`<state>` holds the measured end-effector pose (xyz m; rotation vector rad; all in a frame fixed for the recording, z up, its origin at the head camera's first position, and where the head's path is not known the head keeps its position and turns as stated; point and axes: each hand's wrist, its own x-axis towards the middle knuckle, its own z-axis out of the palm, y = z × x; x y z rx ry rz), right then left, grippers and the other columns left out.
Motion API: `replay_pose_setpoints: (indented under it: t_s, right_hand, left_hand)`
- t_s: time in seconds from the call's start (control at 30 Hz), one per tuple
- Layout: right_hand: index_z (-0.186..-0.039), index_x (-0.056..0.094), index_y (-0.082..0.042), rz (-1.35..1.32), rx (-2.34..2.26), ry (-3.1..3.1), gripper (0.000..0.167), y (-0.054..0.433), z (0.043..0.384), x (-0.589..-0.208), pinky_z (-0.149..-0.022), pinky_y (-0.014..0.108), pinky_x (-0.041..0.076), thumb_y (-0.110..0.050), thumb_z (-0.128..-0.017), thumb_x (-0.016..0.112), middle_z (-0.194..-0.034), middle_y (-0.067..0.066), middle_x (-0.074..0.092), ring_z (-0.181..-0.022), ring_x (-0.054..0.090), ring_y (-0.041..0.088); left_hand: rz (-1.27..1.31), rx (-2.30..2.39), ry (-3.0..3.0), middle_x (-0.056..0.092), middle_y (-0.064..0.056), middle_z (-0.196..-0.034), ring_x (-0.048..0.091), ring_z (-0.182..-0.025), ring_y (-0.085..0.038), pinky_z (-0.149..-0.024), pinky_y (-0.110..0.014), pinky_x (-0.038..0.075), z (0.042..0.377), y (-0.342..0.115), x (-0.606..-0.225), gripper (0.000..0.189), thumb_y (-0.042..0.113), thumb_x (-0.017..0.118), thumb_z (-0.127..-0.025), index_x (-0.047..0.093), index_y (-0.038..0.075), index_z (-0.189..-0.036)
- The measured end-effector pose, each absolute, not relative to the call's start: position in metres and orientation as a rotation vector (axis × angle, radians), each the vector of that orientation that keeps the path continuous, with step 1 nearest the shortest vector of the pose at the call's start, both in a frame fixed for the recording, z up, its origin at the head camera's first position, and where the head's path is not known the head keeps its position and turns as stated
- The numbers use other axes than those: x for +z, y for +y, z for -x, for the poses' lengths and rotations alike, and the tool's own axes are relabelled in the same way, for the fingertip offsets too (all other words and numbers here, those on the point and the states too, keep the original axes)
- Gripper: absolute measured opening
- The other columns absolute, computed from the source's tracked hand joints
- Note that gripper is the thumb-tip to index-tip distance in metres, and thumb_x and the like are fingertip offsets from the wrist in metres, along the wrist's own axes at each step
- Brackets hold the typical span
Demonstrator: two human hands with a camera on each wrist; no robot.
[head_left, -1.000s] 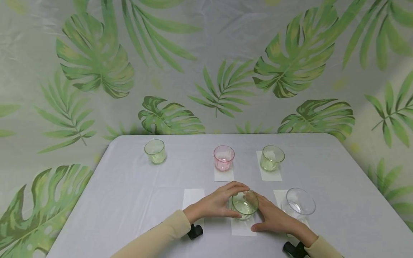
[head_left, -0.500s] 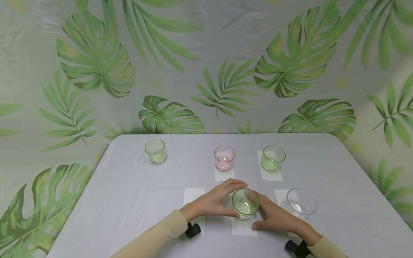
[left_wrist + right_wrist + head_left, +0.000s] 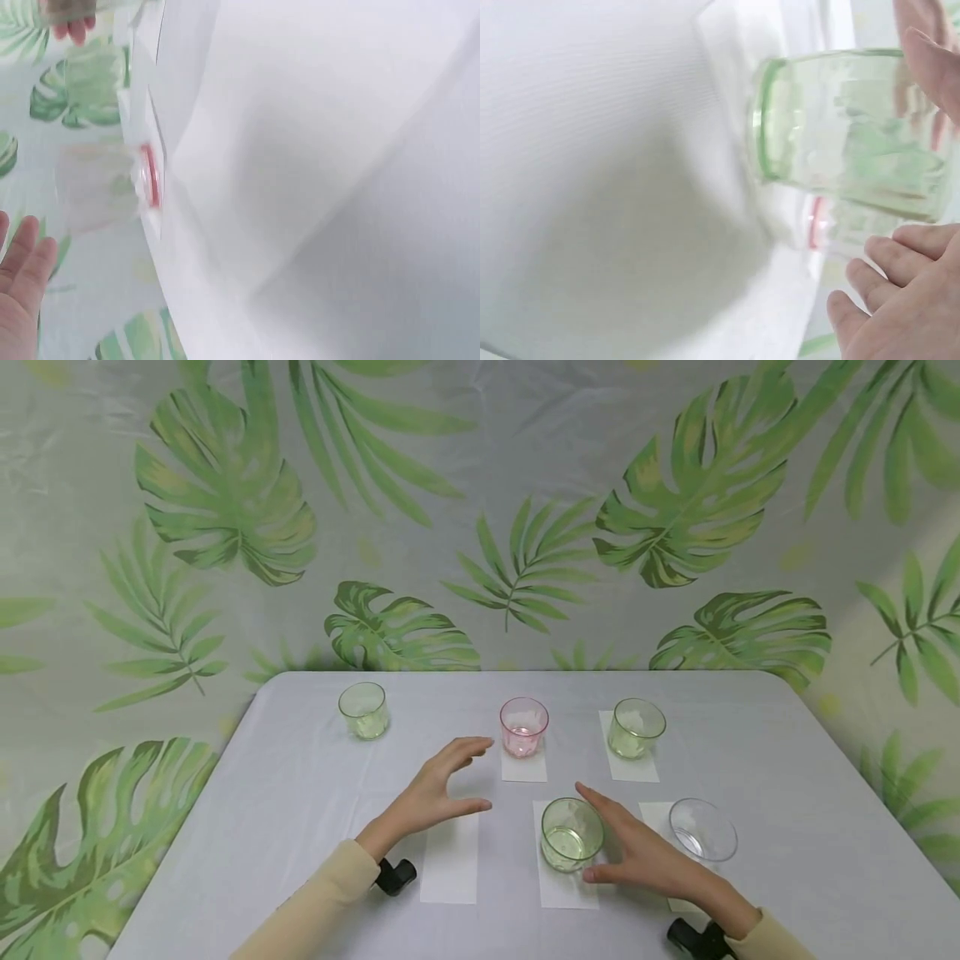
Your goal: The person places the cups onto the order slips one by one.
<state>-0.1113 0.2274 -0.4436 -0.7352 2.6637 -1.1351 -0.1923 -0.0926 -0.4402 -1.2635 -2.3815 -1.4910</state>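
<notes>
A green-tinted glass [image 3: 570,839] stands upright on a white paper strip [image 3: 568,893] near the front middle of the table. My right hand [image 3: 637,852] is beside the glass's right side, fingers and thumb spread; whether it touches the glass I cannot tell. In the right wrist view the green glass [image 3: 847,127] sits between the thumb and the extended fingers [image 3: 889,262]. My left hand [image 3: 431,789] hovers to the left, apart from the glass, with thumb and fingers parted and nothing held. Below it lies another white paper strip [image 3: 450,868].
A pink glass [image 3: 523,727] and a green glass [image 3: 636,731] stand on paper strips at the back. Another green glass [image 3: 363,714] is at the back left, directly on the cloth. A clear glass [image 3: 702,831] stands just right of my right hand.
My left hand has come away from the green glass and moved left, above the left paper strip. My right hand has stayed beside the glass, which has not visibly moved.
</notes>
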Motion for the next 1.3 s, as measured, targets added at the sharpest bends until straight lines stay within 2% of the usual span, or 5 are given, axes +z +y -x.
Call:
replay_pose_setpoints:
  t_s: [0.37,0.57,0.9,1.13,1.3]
  right_hand:
    - [-0.154,0.018,-0.017,0.833,-1.153,2.633,0.099,0.213,0.113,-0.418,-0.103,0.063,0.029,-0.040,-0.079,0.078,-0.155,0.008,0.023,-0.139,0.023,0.034]
    - [-0.154,0.017,-0.018,0.892,-1.173,2.593,0.096,0.199,0.116,-0.411,-0.105,0.061,0.027,-0.035,-0.081,0.077,-0.157,0.004,0.019,-0.141,0.020,0.031]
    - [-0.154,0.017,-0.023,0.930,-1.156,2.529,0.095,0.167,0.122,-0.407,-0.108,0.056,0.028,-0.049,-0.081,0.072,-0.157,-0.003,0.018,-0.141,0.020,0.024]
    - [-0.154,0.018,-0.017,1.005,-1.150,2.479,0.094,0.143,0.127,-0.407,-0.111,0.050,0.025,-0.047,-0.083,0.071,-0.158,-0.004,0.015,-0.143,0.016,0.019]
    - [-0.154,0.016,-0.020,1.023,-1.160,2.438,0.094,0.127,0.128,-0.408,-0.113,0.047,0.023,-0.045,-0.083,0.072,-0.158,-0.007,0.013,-0.143,0.011,0.014]
  left_hand:
    - [0.974,-1.391,-2.423,0.044,-0.009,-0.140,0.045,-0.125,-0.026,-0.105,-0.043,0.039,0.206,-0.146,-0.427,0.075,0.009,0.081,-0.077,0.043,0.005,-0.142]
    - [0.842,-1.330,-2.401,0.044,-0.013,-0.139,0.044,-0.125,-0.032,-0.103,-0.050,0.039,0.215,-0.174,-0.425,0.073,0.008,0.081,-0.077,0.044,0.004,-0.140]
    - [0.649,-1.221,-2.398,0.043,-0.018,-0.139,0.040,-0.128,-0.035,-0.104,-0.052,0.035,0.232,-0.210,-0.429,0.073,0.002,0.081,-0.075,0.045,0.000,-0.138]
    - [0.568,-1.170,-2.426,0.040,-0.021,-0.140,0.035,-0.130,-0.039,-0.105,-0.058,0.028,0.244,-0.225,-0.434,0.072,0.004,0.081,-0.075,0.046,-0.001,-0.137]
    - [0.484,-1.172,-2.499,0.035,-0.023,-0.143,0.030,-0.133,-0.042,-0.106,-0.060,0.027,0.252,-0.231,-0.437,0.069,0.006,0.080,-0.077,0.046,-0.001,-0.137]
